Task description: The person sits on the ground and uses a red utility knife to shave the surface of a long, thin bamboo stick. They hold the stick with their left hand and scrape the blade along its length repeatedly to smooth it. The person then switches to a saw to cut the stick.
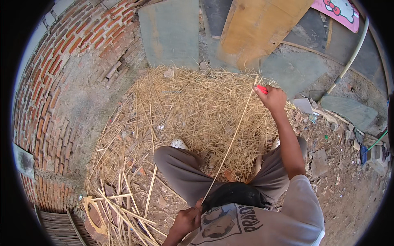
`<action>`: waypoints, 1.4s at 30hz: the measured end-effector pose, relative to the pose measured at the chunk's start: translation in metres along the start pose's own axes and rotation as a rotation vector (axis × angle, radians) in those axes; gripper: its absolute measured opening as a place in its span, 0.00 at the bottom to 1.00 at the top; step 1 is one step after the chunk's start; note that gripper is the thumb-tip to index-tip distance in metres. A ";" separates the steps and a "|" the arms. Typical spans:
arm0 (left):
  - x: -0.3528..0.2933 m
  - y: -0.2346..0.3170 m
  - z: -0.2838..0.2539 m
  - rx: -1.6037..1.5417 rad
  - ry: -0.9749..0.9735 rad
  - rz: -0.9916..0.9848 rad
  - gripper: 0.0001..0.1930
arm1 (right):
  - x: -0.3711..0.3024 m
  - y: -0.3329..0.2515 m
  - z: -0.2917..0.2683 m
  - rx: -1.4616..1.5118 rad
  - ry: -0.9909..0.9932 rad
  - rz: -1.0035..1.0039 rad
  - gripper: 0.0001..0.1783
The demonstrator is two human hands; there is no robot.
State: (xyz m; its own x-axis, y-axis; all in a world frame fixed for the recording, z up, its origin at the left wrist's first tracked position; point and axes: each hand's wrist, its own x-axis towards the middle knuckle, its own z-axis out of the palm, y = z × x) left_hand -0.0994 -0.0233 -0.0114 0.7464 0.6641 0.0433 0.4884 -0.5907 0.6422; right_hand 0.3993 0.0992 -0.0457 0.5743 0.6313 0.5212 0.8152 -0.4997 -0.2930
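A long, thin, pale strip (232, 141), which looks like split bamboo, runs slantwise across my lap. Its near end is pinched in my left hand (187, 222), low beside my body. Out at arm's length, my right hand (274, 99) is closed around a tool with a red handle (261, 89). The tool's working part cannot be made out. The strip's far end meets the tool there. A black pad or cloth (234, 194) lies over my lap between my bent knees. Beyond my legs spreads a heap of straw-coloured shavings (197, 106).
Several longer pale strips (123, 213) lie loosely at the lower left. A worn brick wall (53, 102) stands on the left. Grey and tan boards (262, 28) lean at the back. Rubble, a pale pipe (355, 53) and a blue-and-green broom (364, 154) are to the right.
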 end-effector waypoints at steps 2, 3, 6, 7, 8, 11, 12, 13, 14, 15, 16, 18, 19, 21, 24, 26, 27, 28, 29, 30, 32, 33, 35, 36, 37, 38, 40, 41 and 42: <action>-0.011 -0.002 -0.009 0.044 -0.031 -0.038 0.09 | 0.007 0.008 0.001 -0.082 0.040 0.109 0.42; -0.019 -0.002 -0.017 0.070 -0.044 -0.059 0.10 | 0.021 0.050 0.005 -0.130 0.023 0.354 0.43; -0.061 -0.014 -0.027 0.091 0.022 -0.223 0.10 | 0.038 0.080 -0.015 0.101 -0.083 0.643 0.45; -0.077 -0.021 -0.024 0.079 0.063 -0.285 0.09 | 0.040 0.076 -0.027 0.231 -0.120 0.659 0.45; -0.086 -0.035 -0.022 0.024 0.116 -0.251 0.12 | 0.028 0.054 -0.020 0.276 -0.165 0.520 0.45; -0.043 -0.015 -0.005 -0.344 0.228 -0.435 0.11 | -0.019 0.002 0.011 0.497 -0.436 0.231 0.42; -0.028 -0.011 -0.001 -0.408 0.193 -0.378 0.11 | -0.033 -0.014 0.018 0.683 -0.459 0.157 0.40; -0.026 -0.014 0.010 -0.467 0.174 -0.370 0.11 | -0.044 -0.033 0.020 0.872 -0.476 0.068 0.38; -0.022 -0.022 0.025 -0.528 0.159 -0.359 0.12 | -0.050 -0.052 0.014 1.059 -0.547 0.070 0.35; -0.018 -0.028 0.036 -0.593 0.145 -0.340 0.12 | -0.052 -0.065 0.006 1.241 -0.613 0.068 0.31; -0.016 -0.031 0.041 -0.613 0.105 -0.306 0.12 | -0.052 -0.072 0.001 1.313 -0.636 0.137 0.29; -0.013 -0.032 0.051 -0.662 0.077 -0.268 0.12 | -0.054 -0.080 -0.004 1.464 -0.686 0.291 0.25; -0.012 -0.032 0.051 -0.682 0.059 -0.256 0.11 | -0.053 -0.080 -0.007 1.483 -0.703 0.331 0.24; -0.004 -0.036 0.039 -0.553 -0.095 -0.332 0.13 | -0.056 -0.080 -0.008 1.522 -0.750 0.415 0.22; 0.028 -0.030 0.035 -0.324 -0.070 -0.181 0.15 | -0.075 -0.088 -0.009 1.551 -0.822 0.350 0.23; 0.059 -0.025 0.046 -0.311 0.067 -0.066 0.17 | -0.090 -0.097 -0.012 1.549 -0.860 0.278 0.23; 0.077 -0.020 0.051 -0.460 0.057 -0.077 0.19 | -0.098 -0.102 -0.013 1.544 -0.874 0.243 0.23; 0.096 -0.014 0.055 -0.608 0.050 -0.088 0.20 | -0.103 -0.106 -0.013 1.539 -0.889 0.205 0.24; 0.117 -0.011 0.061 -0.686 0.050 -0.101 0.21 | -0.105 -0.108 -0.013 1.529 -0.861 0.173 0.23; 0.137 -0.009 0.067 -0.765 0.047 -0.109 0.22 | -0.106 -0.107 -0.013 1.516 -0.826 0.142 0.23; 0.169 -0.018 0.076 -0.999 0.027 -0.180 0.22 | -0.098 -0.101 -0.015 1.473 -0.861 0.117 0.23; 0.182 -0.018 0.078 -1.114 0.010 -0.213 0.22 | -0.095 -0.099 -0.016 1.446 -0.849 0.093 0.23; 0.194 -0.013 0.080 -1.093 0.062 -0.244 0.19 | -0.089 -0.095 -0.018 1.392 -0.826 0.047 0.24; 0.194 -0.009 0.079 -1.049 0.089 -0.258 0.18 | -0.086 -0.090 -0.017 1.289 -0.792 0.017 0.24; 0.194 -0.005 0.077 -1.005 0.117 -0.272 0.17 | -0.081 -0.083 -0.015 1.185 -0.759 -0.012 0.25; 0.193 0.000 0.073 -1.009 0.140 -0.322 0.15 | -0.075 -0.076 -0.014 1.082 -0.725 -0.039 0.26; 0.186 -0.005 0.071 -0.917 0.202 -0.257 0.15 | -0.070 -0.072 -0.022 0.883 -0.517 -0.065 0.32; 0.181 -0.007 0.071 -0.871 0.233 -0.229 0.15 | -0.066 -0.071 -0.028 0.715 -0.430 -0.126 0.34; 0.177 -0.008 0.071 -0.825 0.249 -0.207 0.14 | -0.062 -0.069 -0.034 0.542 -0.342 -0.187 0.35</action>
State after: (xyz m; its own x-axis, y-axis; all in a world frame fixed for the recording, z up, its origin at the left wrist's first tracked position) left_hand 0.0606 0.0660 -0.0629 0.5124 0.8581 -0.0316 0.0492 0.0074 0.9988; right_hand 0.3050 0.0747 -0.0302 0.3387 0.8753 0.3451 0.7745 -0.0511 -0.6306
